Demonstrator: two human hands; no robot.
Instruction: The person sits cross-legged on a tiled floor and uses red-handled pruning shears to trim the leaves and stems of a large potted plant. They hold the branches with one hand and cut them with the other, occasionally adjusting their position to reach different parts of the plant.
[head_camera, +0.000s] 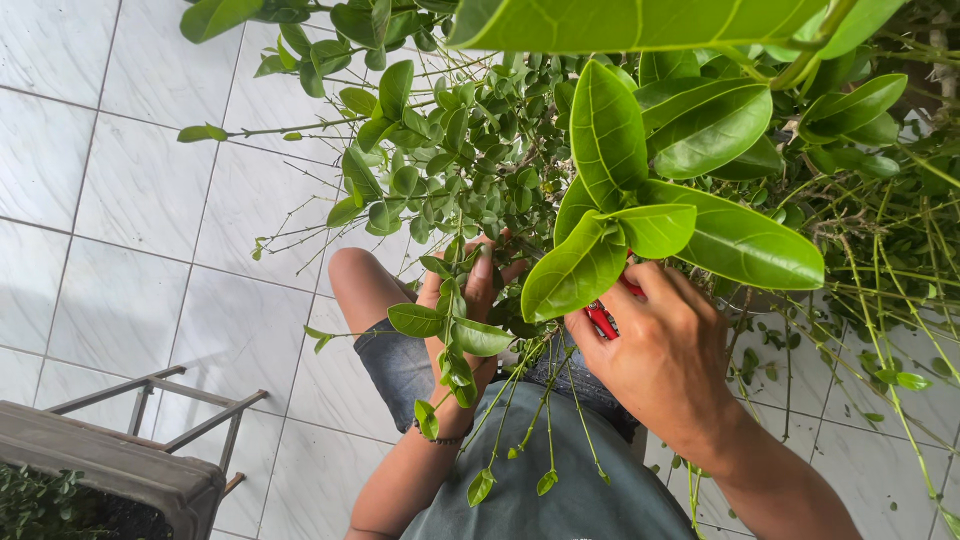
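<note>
The person's left hand (462, 300) is curled around a thin leafy sprig (450, 340) of the small-leaved shrub (470, 150), fingers closed on the stems. The right hand (665, 350) grips red-handled pruning shears (603, 320) – fingers wrapped shut around the handles, the blades hidden behind a large glossy leaf (580, 268). Both hands work above the person's lap, over the white tiled floor (140, 200). Cut green stems (880, 290) lie heaped at the floor's right edge – a dark planter (110, 475) sits at its lower left corner.
</note>
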